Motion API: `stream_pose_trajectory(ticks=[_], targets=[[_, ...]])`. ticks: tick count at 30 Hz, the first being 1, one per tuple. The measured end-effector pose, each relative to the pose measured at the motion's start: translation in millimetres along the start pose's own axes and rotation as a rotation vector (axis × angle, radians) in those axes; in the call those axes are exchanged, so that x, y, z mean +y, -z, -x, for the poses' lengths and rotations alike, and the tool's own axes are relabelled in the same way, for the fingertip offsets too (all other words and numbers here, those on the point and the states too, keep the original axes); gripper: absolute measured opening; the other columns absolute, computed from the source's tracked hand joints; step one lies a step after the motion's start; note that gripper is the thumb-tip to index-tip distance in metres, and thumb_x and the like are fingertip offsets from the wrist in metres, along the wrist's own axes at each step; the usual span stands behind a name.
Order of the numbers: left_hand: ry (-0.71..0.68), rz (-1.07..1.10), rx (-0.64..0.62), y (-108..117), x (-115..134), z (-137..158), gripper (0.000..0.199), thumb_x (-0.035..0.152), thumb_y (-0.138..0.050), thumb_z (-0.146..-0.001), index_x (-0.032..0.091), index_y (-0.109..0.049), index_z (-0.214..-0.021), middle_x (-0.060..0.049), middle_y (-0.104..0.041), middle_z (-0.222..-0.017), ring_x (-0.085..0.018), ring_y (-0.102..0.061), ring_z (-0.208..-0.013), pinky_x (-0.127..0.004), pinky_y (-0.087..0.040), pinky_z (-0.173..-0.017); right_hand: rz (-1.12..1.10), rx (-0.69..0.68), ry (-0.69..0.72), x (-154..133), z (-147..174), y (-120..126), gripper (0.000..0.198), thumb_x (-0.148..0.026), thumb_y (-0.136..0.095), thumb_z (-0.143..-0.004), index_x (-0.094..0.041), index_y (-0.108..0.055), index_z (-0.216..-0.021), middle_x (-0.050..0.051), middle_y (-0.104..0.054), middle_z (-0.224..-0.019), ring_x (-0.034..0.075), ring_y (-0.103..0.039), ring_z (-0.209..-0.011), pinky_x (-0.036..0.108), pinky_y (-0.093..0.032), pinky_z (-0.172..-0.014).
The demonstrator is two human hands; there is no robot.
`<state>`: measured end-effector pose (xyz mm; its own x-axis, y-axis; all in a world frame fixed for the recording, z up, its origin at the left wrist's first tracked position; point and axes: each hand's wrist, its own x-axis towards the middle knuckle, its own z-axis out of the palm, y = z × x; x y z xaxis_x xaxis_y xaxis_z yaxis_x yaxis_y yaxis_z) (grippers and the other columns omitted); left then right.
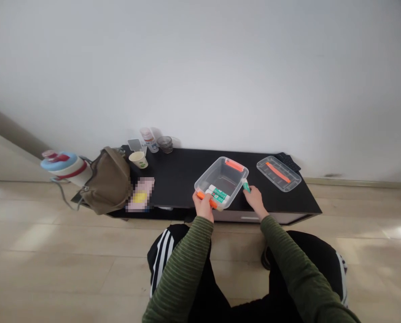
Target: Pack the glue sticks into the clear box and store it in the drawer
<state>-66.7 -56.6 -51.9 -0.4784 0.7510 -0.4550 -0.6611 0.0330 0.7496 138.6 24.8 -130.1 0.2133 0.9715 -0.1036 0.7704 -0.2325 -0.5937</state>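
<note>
My left hand (204,206) is closed on the near side of a clear plastic box (203,176), by its orange latch (207,199). The box is tilted toward me, and green-and-white glue sticks (218,194) lie against its near wall. Another green-and-white glue stick (246,185) is held in my right hand (254,200), just outside the box's right wall. To the right, the box's clear lid (279,174) with an orange handle lies flat on the black cabinet top (187,170).
A brown bag (109,184) with a large white-and-blue bottle (68,168) stands at the left end. Near it are a paper cup (138,160), a small spray bottle (149,140), a glass bowl (165,144) and a blurred pink packet (141,195). A black keyboard-like object (289,160) lies behind the lid.
</note>
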Motion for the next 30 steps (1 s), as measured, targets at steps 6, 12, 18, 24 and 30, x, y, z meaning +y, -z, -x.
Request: stream_pose_trajectory(ticks=[6, 12, 18, 24, 30], targets=[[0.008, 0.006, -0.011, -1.1, 0.7, 0.3, 0.056, 0.002, -0.058, -0.062, 0.024, -0.050, -0.112, 0.002, -0.060, -0.088, -0.010, -0.059, -0.065, -0.021, -0.044, -0.056, -0.308, 0.442, 0.172, -19.9, 8.1, 28.5, 0.046, -0.040, -0.045, -0.092, -0.013, -0.060, -0.125, 0.015, -0.066, -0.116, 0.026, -0.062, -0.105, 0.036, -0.049, -0.090], [-0.003, 0.023, -0.015, -4.6, 1.2, -2.4, 0.053, 0.001, -0.057, -0.059, 0.023, -0.050, -0.107, 0.003, -0.059, -0.085, -0.011, -0.059, -0.066, -0.021, -0.045, -0.056, 0.094, 0.259, 0.625, -90.4, 33.8, 67.0, 0.045, -0.035, -0.050, -0.092, -0.018, -0.060, -0.133, 0.013, -0.066, -0.120, 0.025, -0.059, -0.114, 0.033, -0.050, -0.093], [-0.009, -0.004, -0.051, -4.8, 0.9, -5.9, 0.050, 0.003, -0.058, -0.057, 0.022, -0.052, -0.103, 0.003, -0.059, -0.084, -0.011, -0.057, -0.064, -0.022, -0.046, -0.055, 0.642, -0.176, 0.557, -130.8, 25.5, 57.9, 0.028, -0.028, -0.057, -0.089, -0.018, -0.074, -0.109, 0.015, -0.072, -0.112, 0.030, -0.063, -0.113, 0.035, -0.051, -0.086], [0.013, -0.032, -0.095, -5.2, -0.2, -4.6, 0.052, 0.004, -0.059, -0.053, 0.021, -0.053, -0.102, 0.003, -0.059, -0.081, -0.011, -0.058, -0.063, -0.021, -0.045, -0.055, 0.694, -0.353, 0.401, -140.3, 13.0, 36.6, 0.028, -0.029, -0.065, -0.086, -0.013, -0.077, -0.107, 0.021, -0.074, -0.106, 0.031, -0.070, -0.103, 0.039, -0.052, -0.088], [0.029, -0.105, -0.151, -6.6, -2.4, -0.4, 0.052, 0.007, -0.060, -0.052, 0.020, -0.053, -0.103, 0.005, -0.056, -0.077, -0.009, -0.054, -0.057, -0.019, -0.039, -0.049, 0.457, -0.326, 0.347, -122.3, 16.8, 27.2, 0.038, -0.040, -0.064, -0.096, -0.015, -0.065, -0.124, 0.012, -0.067, -0.121, 0.025, -0.066, -0.106, 0.045, -0.055, -0.092]])
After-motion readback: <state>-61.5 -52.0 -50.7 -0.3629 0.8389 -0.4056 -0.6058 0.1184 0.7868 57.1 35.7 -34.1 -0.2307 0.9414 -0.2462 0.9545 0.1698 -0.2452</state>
